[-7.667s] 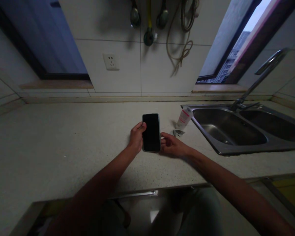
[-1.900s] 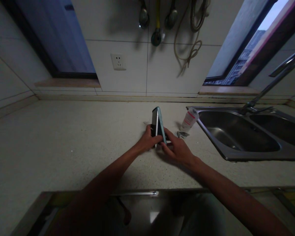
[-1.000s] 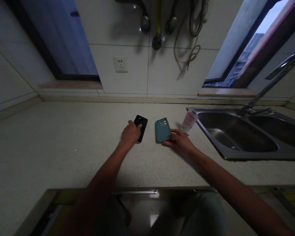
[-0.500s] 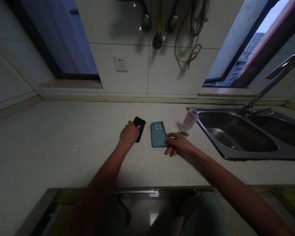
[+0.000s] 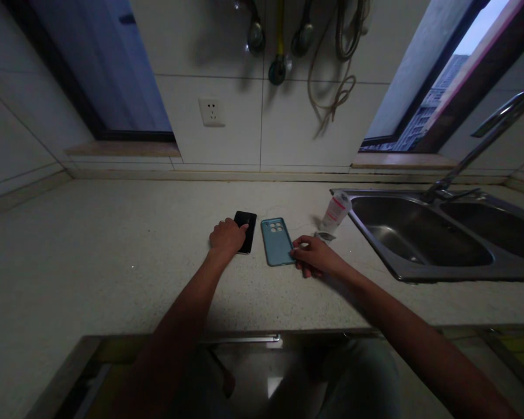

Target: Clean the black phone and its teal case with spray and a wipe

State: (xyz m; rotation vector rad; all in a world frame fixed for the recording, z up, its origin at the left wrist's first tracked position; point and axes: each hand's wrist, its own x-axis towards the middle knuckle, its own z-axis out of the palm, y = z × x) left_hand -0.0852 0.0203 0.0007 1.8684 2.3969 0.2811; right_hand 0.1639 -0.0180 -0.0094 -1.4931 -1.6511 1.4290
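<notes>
My left hand [image 5: 227, 236] is closed on the left edge of a black smartphone [image 5: 248, 234], its thumb lying across the dark face. To the right of the phone is a blue-green phone case [image 5: 278, 243] with camera cutouts at its top end. My right hand [image 5: 311, 255] pinches the lower right edge of this case between thumb and fingers. Both the phone and the case are at the pale speckled countertop [image 5: 179, 233], a small gap between them. Part of the phone is covered by my left hand.
Beyond my right hand lie a clear plastic cup [image 5: 336, 210] with pink print, tipped over, and a small dark flat piece [image 5: 325, 236]. A steel double sink [image 5: 402, 278] with a faucet [image 5: 484, 145] is at the right. Pipes and a socket [image 5: 212, 112] are on the tiled wall.
The phone case has shifted slightly left and turned a little, with my right hand on its edge. The phone has turned more upright under my left hand.
</notes>
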